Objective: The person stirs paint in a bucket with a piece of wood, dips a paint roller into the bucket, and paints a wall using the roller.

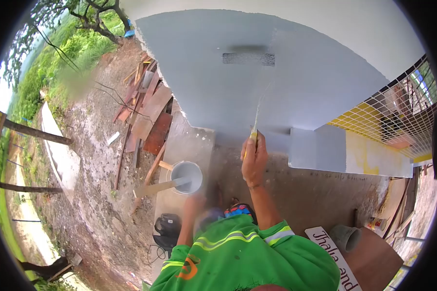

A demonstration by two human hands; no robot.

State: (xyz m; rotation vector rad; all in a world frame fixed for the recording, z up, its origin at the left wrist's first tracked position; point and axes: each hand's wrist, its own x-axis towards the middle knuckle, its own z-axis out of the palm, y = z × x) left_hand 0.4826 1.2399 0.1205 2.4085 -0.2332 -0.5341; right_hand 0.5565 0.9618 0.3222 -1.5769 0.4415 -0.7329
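My right hand (255, 162) is closed round the yellow handle of a tool (253, 133). A thin, pale, slightly blurred shaft or blade extends from it towards the grey-painted wall (204, 72); its exact kind is unclear. On the wall is a dark, rough-textured rectangle (248, 59) with a shadowy smear above it. My left hand (194, 202) is smeared by motion just below a pale bucket (193, 167), and its fingers cannot be made out. A wooden-handled implement (153, 189) lies across the bucket's rim, its greyish end over the inside.
Boards and rusty sheets (153, 121) are piled left of the wall. A black bag (167, 227) is by my left arm. A low grey-and-yellow block (320, 148) and white mesh (393, 106) stand right. Below are a lettered sign (327, 252) and a grey bucket (347, 237).
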